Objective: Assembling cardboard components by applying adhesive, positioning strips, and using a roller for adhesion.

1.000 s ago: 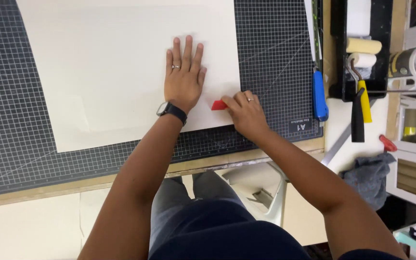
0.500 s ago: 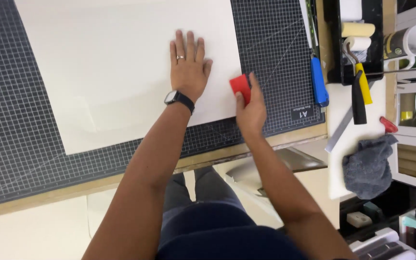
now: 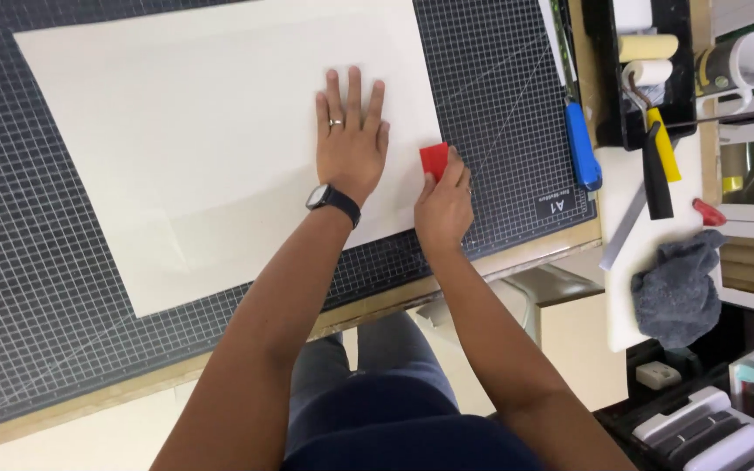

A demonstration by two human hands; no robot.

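Looking down from the head camera, I see a large cream sheet [image 3: 202, 148], smooth and matte, lying slightly askew on a dark cutting mat [image 3: 28, 288] ruled with a fine white grid. My left hand [image 3: 351, 144] lies flat on the sheet near its right edge, fingers spread and straight, gripping nothing; it wears a ring and a black wristwatch [image 3: 333, 201]. My right hand [image 3: 444, 205] is closed around a small red squeegee [image 3: 435, 160], a flat hard-looking rectangle pinched between thumb and fingers, standing just at the sheet's right edge, close beside the left hand's little finger. Left of both hands the sheet runs wide and bare; to the right only a strip of mat remains before a blue-handled tool [image 3: 582, 144]. Beyond that sit a black tray [image 3: 608, 87] with foam rollers and a crumpled grey cloth [image 3: 678, 292].
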